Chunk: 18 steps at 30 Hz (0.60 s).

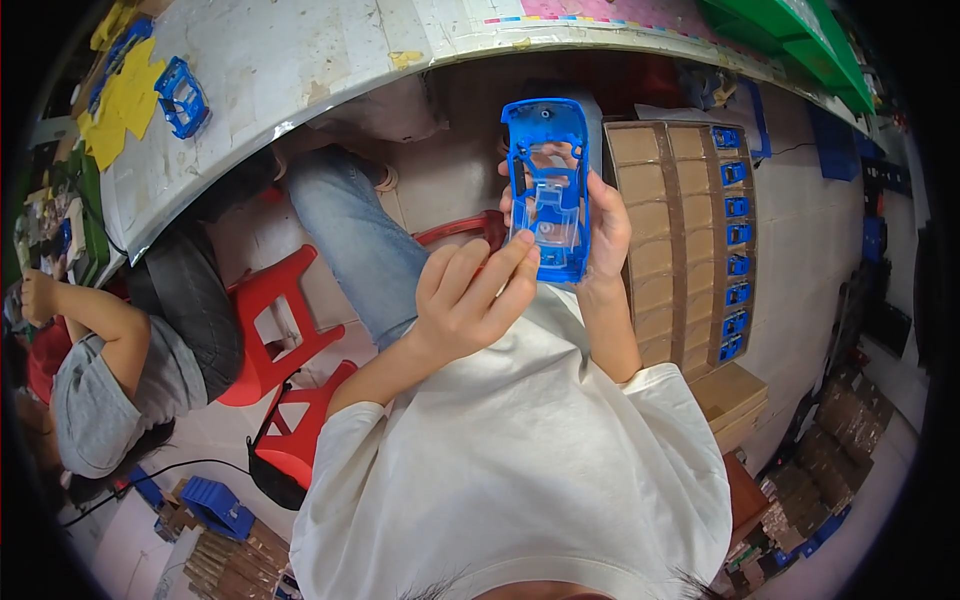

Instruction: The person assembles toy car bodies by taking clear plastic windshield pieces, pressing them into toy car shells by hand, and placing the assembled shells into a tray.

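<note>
A blue toy car body shell (580, 190) is held up in front of my chest, with its hollow inside facing me. My right hand (608, 232) wraps round its right edge, the fingers passing behind it. Inside the shell lies a transparent plastic window piece (556, 222). My left hand (472, 292) is closed, its thumb and index fingertips pinching at the lower left edge of that window piece. Whether the piece is fully seated in the shell, I cannot tell.
On my right stands a cardboard box with dividers (640, 240), several blue car shells (737, 207) filling its right column. Another blue shell (182, 98) lies on the white table (330, 50) beside yellow pieces (125, 100). Red stools (285, 320) and a seated person (130, 370) are at left.
</note>
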### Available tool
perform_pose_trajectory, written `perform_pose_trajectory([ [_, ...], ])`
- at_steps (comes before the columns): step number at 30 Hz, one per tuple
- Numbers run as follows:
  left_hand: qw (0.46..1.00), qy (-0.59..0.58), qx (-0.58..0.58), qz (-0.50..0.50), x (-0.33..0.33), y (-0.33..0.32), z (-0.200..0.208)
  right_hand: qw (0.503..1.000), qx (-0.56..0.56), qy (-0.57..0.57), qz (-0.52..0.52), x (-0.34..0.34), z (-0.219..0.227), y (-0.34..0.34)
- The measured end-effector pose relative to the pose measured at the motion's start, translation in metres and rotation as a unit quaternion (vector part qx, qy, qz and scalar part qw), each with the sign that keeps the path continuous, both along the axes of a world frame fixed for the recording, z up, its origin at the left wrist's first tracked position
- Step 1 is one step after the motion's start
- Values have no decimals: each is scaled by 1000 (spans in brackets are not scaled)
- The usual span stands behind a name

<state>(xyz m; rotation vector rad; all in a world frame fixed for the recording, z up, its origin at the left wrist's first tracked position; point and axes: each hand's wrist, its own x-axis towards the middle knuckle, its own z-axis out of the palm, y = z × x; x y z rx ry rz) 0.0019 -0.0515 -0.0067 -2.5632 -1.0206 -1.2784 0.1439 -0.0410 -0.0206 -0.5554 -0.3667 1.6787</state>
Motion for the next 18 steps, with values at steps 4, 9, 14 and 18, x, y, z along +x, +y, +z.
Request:
perform_pose_trajectory([
  [4, 999, 12, -39, -4, 0, 0, 4, 999, 10, -38, 11, -4, -2, 0],
  [9, 989, 85, -109, -54, -4, 6, 8, 998, 9, -58, 25, -4, -7, -2],
  [14, 976, 100, -186, -62, -4, 11, 17, 992, -6, -126, -15, -10, -8, 0],
  [18, 989, 13, -134, -62, -11, 13, 15, 999, 27, -19, 31, -6, -13, 2],
])
